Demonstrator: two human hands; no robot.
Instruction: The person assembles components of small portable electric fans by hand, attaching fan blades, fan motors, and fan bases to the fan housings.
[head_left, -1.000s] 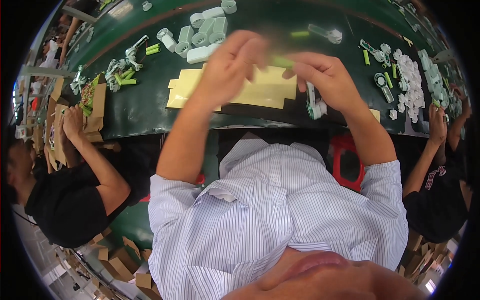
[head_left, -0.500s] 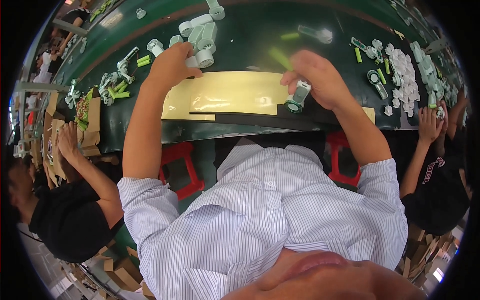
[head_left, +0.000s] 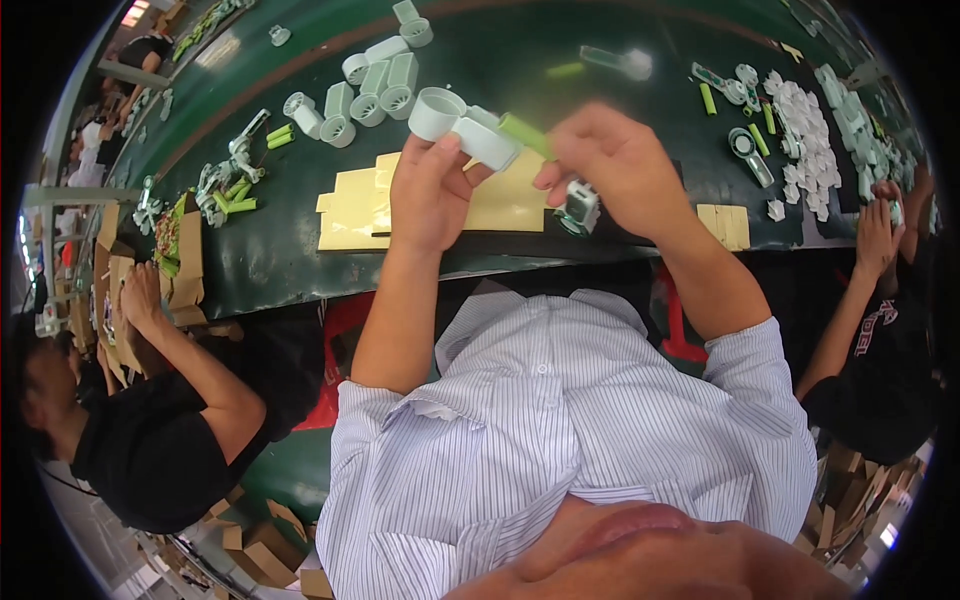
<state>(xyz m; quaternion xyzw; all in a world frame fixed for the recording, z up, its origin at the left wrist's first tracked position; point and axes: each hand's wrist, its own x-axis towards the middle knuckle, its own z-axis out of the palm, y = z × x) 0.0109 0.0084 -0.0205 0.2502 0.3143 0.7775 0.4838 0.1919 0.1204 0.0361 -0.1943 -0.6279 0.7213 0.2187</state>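
My left hand (head_left: 432, 195) grips a pale mint plastic fan housing (head_left: 484, 138), its round ring up at the left and its boxy handle slanting down to the right. Between the fingers of my right hand (head_left: 622, 165) is a green cylindrical battery (head_left: 524, 133), its tip close to the handle's end; whether they touch I cannot tell. Just below those fingers hangs a small white-and-dark fan part (head_left: 579, 208); how it is held is hidden. Both hands are above yellow sheets (head_left: 352, 208) on the dark green table (head_left: 280, 265).
More mint housings (head_left: 370, 95) stand beyond my left hand. A loose battery (head_left: 565, 70) and a pale piece (head_left: 632, 64) lie farther back. On the right are a white parts heap (head_left: 812, 160) and a fan part (head_left: 750, 157). Co-workers' hands work at both sides, near a cardboard box (head_left: 187, 245).
My left hand has come from the housings at the back left toward the middle, bringing one with it. The battery in my right hand has moved slightly left and down, meeting the housing's end.
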